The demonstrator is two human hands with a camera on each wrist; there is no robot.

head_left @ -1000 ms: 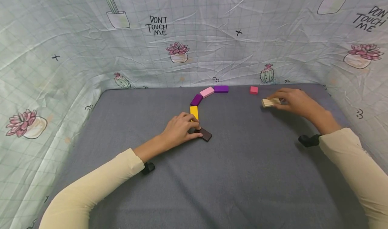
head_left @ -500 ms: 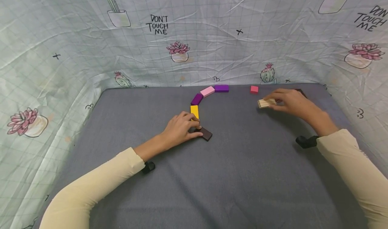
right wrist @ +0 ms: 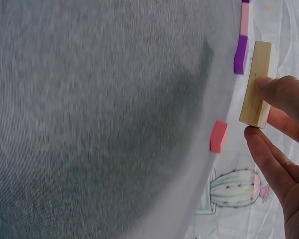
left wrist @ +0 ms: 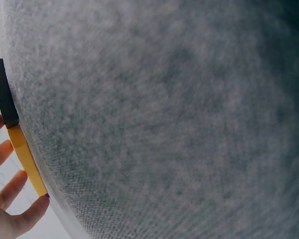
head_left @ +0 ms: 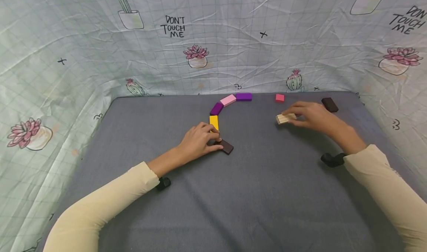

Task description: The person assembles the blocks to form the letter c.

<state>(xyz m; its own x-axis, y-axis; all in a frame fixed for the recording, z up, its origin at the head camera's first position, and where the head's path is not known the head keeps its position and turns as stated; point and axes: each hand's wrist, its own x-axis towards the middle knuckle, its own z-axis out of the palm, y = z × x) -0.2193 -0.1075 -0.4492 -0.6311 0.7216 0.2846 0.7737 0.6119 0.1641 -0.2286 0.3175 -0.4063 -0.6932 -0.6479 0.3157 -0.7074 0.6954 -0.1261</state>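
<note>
My left hand [head_left: 199,140] is over the near end of a curved row of blocks, its thumb and index finger gripping a dark brown block [head_left: 227,146]. Its other fingers lie along the yellow block [head_left: 214,122], which abuts the brown one in the left wrist view and is partly covered in the head view. Between thumb and fingers, my right hand [head_left: 315,115] pinches a plain wooden block [right wrist: 255,89], held above the cloth. Beyond the yellow block, the row continues with a dark purple block [head_left: 217,108], a pink block [head_left: 228,100] and a violet block [head_left: 244,97].
A small red block [head_left: 279,98] lies near the back edge, right of the row. Farther right is another dark brown block [head_left: 330,104]. Grey cloth [head_left: 253,196] covers the table, and a printed curtain [head_left: 230,40] rises behind it.
My right hand has moved left and slightly nearer with the wooden block, uncovering the dark brown block at the back right. The left hand has stayed in place.
</note>
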